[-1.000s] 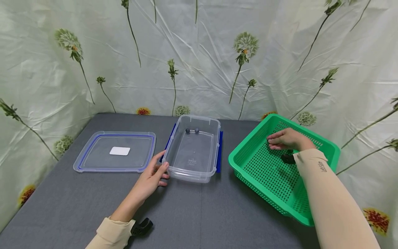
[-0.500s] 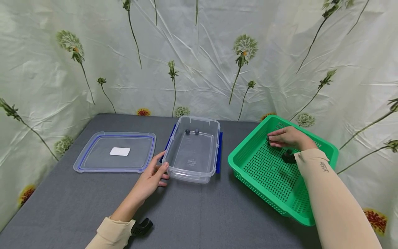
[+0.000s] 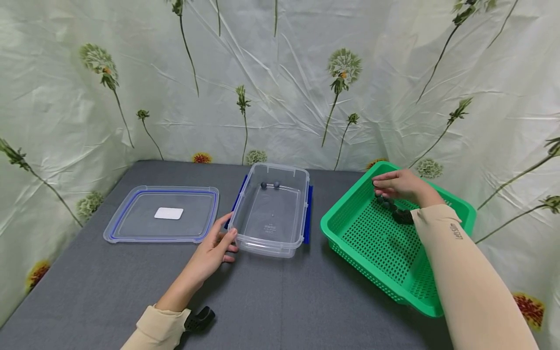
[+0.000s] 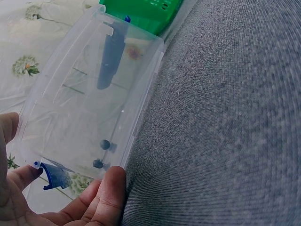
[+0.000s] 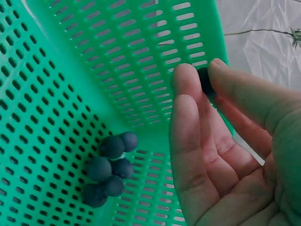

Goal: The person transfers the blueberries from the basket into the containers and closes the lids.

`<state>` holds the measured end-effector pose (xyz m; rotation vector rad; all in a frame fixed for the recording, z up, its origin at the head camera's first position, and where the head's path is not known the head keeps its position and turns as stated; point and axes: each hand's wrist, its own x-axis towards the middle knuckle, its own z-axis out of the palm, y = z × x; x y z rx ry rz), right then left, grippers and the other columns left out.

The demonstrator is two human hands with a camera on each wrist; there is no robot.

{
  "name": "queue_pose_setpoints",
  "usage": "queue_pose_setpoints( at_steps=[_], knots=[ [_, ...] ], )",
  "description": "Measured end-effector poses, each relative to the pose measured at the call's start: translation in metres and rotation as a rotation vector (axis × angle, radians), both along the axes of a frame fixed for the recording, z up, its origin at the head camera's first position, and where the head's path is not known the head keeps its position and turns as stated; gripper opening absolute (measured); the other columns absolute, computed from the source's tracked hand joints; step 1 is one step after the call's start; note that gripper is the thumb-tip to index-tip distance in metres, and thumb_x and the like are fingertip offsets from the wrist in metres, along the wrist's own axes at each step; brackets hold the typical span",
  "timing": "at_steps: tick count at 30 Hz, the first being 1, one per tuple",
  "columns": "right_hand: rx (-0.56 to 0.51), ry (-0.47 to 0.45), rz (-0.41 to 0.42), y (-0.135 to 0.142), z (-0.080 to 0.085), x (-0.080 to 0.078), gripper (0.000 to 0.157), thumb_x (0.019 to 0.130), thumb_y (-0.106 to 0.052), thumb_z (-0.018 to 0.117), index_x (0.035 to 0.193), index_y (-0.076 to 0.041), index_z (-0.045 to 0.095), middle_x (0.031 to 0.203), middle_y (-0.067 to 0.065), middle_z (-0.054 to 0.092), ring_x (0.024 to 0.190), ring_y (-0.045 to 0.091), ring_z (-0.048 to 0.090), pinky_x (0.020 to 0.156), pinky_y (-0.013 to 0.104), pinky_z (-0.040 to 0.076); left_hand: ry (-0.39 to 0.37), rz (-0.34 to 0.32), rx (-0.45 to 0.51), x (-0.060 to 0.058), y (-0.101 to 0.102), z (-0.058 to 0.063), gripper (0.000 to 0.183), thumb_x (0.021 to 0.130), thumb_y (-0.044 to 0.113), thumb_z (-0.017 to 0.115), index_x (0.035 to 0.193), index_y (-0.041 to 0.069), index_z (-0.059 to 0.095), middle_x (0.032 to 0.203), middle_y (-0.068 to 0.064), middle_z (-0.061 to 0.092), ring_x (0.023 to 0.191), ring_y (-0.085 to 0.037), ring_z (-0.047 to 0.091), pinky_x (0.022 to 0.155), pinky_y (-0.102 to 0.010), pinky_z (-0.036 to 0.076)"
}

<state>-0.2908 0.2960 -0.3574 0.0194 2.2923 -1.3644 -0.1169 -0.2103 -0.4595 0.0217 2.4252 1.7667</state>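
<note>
I have the right hand (image 3: pixel 404 187) pinching one berry (image 5: pixel 206 81) over the basket (image 3: pixel 331 234) — round as it is, it could squirt free if I squeeze unevenly — while the left hand (image 3: pixel 214 248) grips the box (image 3: pixel 264 244) at one corner.

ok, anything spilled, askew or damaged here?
Nothing looks spilled or damaged. Only the basket sits askew, angled to the box. Two berries lie in the box, a cluster in the basket; the right hand pinches another berry. The blue latches stand open, fitting with the lid off.
</note>
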Motion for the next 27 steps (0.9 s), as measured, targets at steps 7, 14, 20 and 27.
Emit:
queue_pose_setpoints(
  at_steps=[7,14,20,27],
  knots=[
    [-0.005,0.025,-0.034,-0.004,0.012,-0.002,0.055,0.113,-0.017,0.056,0.158,0.01,0.04,0.097,-0.011,0.077,0.087,-0.001,0.074,0.08,0.018,0.061,0.001,0.0,0.001,0.0,-0.001,0.0,0.057,0.116,0.038,0.049,0.168,0.028,0.029,0.139,-0.027,0.059,0.107,-0.028,0.07,0.081,-0.034,0.065],
    [0.005,0.064,0.011,-0.018,0.019,-0.004,0.058,0.114,-0.021,0.056,0.159,0.01,0.038,0.101,-0.014,0.076,0.093,-0.002,0.074,0.087,0.018,0.061,0.002,0.002,-0.003,0.0,-0.001,0.0,0.056,0.116,0.037,0.049,0.168,0.028,0.029,0.138,-0.027,0.06,0.107,-0.028,0.069,0.081,-0.033,0.064],
    [-0.021,0.08,0.019,-0.035,0.024,-0.008,0.056,0.112,-0.019,0.061,0.158,0.008,0.044,0.099,-0.014,0.077,0.095,0.001,0.075,0.086,0.018,0.061,0.003,0.003,-0.006,0.0,-0.001,0.001,0.056,0.116,0.037,0.049,0.168,0.028,0.03,0.139,-0.027,0.06,0.107,-0.028,0.07,0.081,-0.033,0.064],
    [-0.021,0.101,0.042,-0.056,0.031,-0.013,0.054,0.111,-0.02,0.061,0.155,0.008,0.047,0.096,-0.014,0.075,0.092,0.001,0.074,0.088,0.021,0.061,0.007,0.003,-0.002,-0.002,0.0,0.0,0.056,0.116,0.036,0.049,0.168,0.028,0.03,0.137,-0.028,0.06,0.106,-0.028,0.07,0.08,-0.033,0.064]
  ],
)
